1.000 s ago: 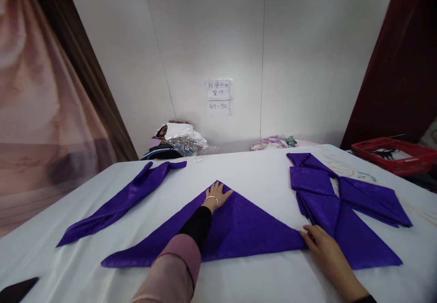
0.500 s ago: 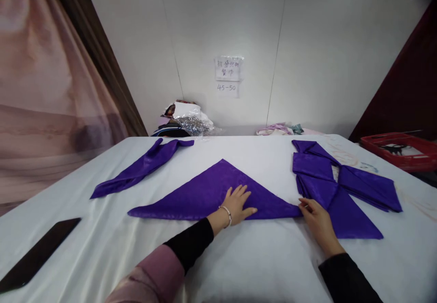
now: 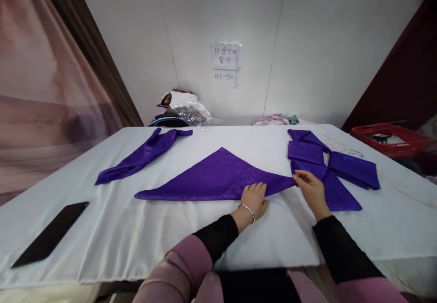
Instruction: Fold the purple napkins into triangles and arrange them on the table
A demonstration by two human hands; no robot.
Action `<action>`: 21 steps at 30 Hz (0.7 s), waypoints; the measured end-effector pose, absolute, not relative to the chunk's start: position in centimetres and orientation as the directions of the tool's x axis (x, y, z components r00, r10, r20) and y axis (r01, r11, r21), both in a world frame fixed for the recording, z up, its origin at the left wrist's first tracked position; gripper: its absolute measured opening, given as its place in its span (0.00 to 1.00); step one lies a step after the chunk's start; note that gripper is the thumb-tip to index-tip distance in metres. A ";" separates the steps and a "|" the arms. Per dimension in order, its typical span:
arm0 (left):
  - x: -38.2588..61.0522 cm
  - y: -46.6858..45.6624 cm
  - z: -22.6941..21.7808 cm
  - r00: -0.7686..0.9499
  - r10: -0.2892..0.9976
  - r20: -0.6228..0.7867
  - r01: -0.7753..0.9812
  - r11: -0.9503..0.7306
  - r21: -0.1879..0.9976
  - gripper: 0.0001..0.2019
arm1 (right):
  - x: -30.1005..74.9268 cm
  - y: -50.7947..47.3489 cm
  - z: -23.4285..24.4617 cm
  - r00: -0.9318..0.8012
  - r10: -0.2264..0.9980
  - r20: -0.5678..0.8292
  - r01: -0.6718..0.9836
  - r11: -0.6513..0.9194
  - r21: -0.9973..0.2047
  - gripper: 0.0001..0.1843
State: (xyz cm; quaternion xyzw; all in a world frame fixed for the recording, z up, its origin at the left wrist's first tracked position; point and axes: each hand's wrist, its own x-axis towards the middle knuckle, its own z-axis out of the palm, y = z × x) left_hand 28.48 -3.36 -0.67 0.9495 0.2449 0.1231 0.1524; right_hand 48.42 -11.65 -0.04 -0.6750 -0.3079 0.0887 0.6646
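- Flatly, the left hand is laid on the near edge of the napkin, with its fingers stretched out and held close together.
- The napkin's right corner is pinched between the thumb and fingertips of the right hand.
- The napkin is spread as a triangle on the table, mostly left of the fingers.
- A stack of folded napkins is seen just right of the right fingers.
- A phone is seen far to the left.

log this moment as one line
left hand: flat on purple triangle napkin front edge | right hand: fingertips at its right corner, grip unclear | rest: folded napkin pile right, black phone left
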 end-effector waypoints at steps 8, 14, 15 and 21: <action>31.5 -4.0 0.6 0.808 0.561 0.180 0.451 -0.786 0.423 0.21 | 46.7 -9.0 3.0 0.677 0.619 0.398 0.390 0.158 -0.907 0.14; 32.6 -3.6 1.6 0.761 0.623 0.180 0.473 -0.723 0.503 0.18 | 45.0 -7.6 3.8 0.571 0.638 0.517 0.543 0.179 -0.821 0.09; 32.7 -3.5 1.8 0.750 0.639 0.170 0.481 -0.704 0.523 0.17 | 44.6 -7.5 3.9 0.547 0.641 0.539 0.571 0.184 -0.800 0.08; 32.8 -2.6 2.0 0.644 0.748 0.162 0.484 -0.562 0.671 0.14 | 43.3 -7.8 3.7 0.492 0.638 0.592 0.613 0.229 -0.756 0.14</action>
